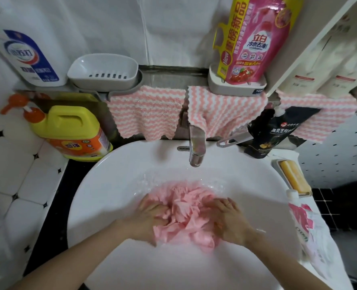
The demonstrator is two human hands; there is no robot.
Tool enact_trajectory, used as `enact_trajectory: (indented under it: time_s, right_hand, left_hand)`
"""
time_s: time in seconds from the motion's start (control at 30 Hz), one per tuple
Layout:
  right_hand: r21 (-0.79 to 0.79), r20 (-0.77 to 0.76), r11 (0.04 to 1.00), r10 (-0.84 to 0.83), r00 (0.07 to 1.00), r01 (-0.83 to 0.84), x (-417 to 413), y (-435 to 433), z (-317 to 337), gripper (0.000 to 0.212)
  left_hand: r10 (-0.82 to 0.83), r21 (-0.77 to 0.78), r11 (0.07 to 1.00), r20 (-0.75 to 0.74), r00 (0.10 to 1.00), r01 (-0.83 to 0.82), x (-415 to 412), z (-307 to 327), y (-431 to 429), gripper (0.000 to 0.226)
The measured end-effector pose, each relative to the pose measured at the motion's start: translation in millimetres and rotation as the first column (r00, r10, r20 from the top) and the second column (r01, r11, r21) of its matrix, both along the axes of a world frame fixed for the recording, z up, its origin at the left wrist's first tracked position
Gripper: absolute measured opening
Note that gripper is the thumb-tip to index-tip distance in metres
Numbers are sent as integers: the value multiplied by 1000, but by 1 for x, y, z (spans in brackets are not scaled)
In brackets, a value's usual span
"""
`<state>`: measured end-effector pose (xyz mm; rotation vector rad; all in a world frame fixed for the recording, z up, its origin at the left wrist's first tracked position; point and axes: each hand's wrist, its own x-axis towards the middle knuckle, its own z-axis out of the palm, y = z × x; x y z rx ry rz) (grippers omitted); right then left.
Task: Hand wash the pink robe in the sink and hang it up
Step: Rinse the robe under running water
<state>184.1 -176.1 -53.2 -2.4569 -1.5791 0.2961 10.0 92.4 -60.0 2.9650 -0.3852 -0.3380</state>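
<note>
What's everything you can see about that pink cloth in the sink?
The pink robe is soft, light pink fabric, bunched into a wet, crumpled heap low in the white sink, partly under shallow water. The left hand and right hand grip it from either side, dug into its folds.

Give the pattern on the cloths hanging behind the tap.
Cloths: pink-and-white wavy stripes. The head view, the only one, shows them clearly.

The white sink lies open around the bunched robe; the faucet overhangs its back, bottles crowding the rim.
</note>
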Motion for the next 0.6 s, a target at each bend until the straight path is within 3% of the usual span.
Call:
enact_trajectory:
  time_s: [0.03, 0.07, 0.1, 0.17, 0.2, 0.23, 0.33, 0.43, 0.5, 0.53, 0.6]
  right_hand:
    - [65, -162, 987, -133, 978, 145, 0, 2, 9, 44]
    - [115, -358, 929, -293, 887, 353, 1, 5, 17, 38]
    - [101, -532, 818, -436, 726, 566, 5, 9, 15, 32]
    - [-109, -736, 593, -588, 336, 798, 10, 21, 16, 27]
    - [-192, -770, 520, -605, 201, 832, 12, 28, 9, 40]
    - [-240, -773, 491, -618, 141, 837, 11, 36, 1, 53]
    - [-308, -831, 580, -550, 84, 754, 8, 67, -10, 57]
    - [-391, -917, 673, -344, -202, 628, 9, 88, 10, 62]
    - [-363, -928, 666, -325, -184, 652, 9, 88, 24, 66]
    - [-304, -937, 651, -335, -95, 696, 5, 86, 30, 64]
    - [-134, -923, 639, -359, 140, 757, -11, 73, 42, 45]
  left_hand:
    - [98, -148, 985, 37, 995, -91, 0, 1, 1, 36]
    - [239, -308, 927, 41, 970, -216, 4, 7, -1, 27]
    - [411, -425, 832, 43, 911, -355, 12, 9, -2, 26]
    - [718, -556, 526, -117, 687, -644, 30, 19, -10, 50]
    - [780, -583, 337, -267, 566, -739, 41, 25, -15, 60]
    - [763, -580, 178, -429, 483, -795, 51, 19, -19, 61]
    - [555, -502, -43, -731, 397, -864, 86, 16, -42, 57]
    - [397, -443, -386, -872, 288, -809, 109, 31, -56, 51]
    - [398, -471, -444, -866, 303, -762, 105, 37, -57, 39]
    - [454, -531, -401, -823, 341, -746, 97, 42, -57, 34]
    - [571, -715, -187, -637, 518, -674, 72, 45, -58, 30]
